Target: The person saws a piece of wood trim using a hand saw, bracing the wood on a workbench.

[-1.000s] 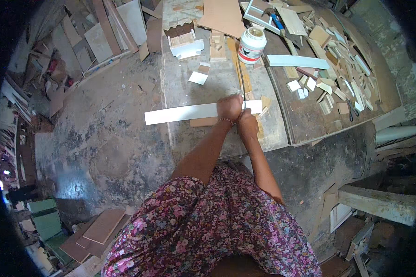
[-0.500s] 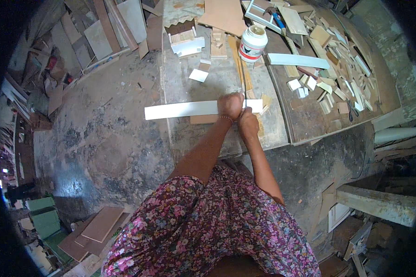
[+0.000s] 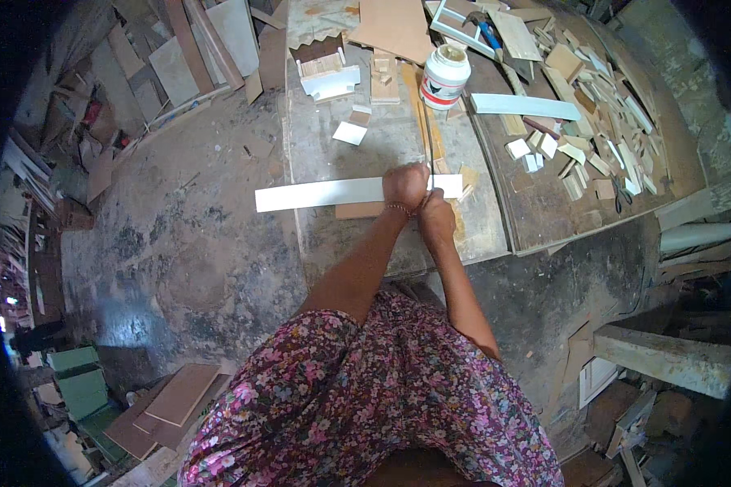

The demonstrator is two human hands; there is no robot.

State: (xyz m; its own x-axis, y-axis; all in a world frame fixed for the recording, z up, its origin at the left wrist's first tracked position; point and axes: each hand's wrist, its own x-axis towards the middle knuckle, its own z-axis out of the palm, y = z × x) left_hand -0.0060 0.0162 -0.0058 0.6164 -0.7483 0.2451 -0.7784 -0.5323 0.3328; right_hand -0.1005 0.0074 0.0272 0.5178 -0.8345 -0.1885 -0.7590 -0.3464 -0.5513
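White strip [image 3: 321,196] lies beneath left hand [image 3: 405,187] (mostly leftward).

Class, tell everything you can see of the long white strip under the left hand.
The long white strip looks like a flat, narrow board with straight edges; its material is unclear. It lies crosswise over the worktable, its left end jutting past the edge. The left hand rests on it toward the right, where a thin dark tool crosses it.

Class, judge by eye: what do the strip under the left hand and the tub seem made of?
Strip: likely thin board or laminate, smooth white finish, as its bright, even face suggests; core unclear. Tub: probably plastic, smooth white, by its rounded, moulded-looking wall.
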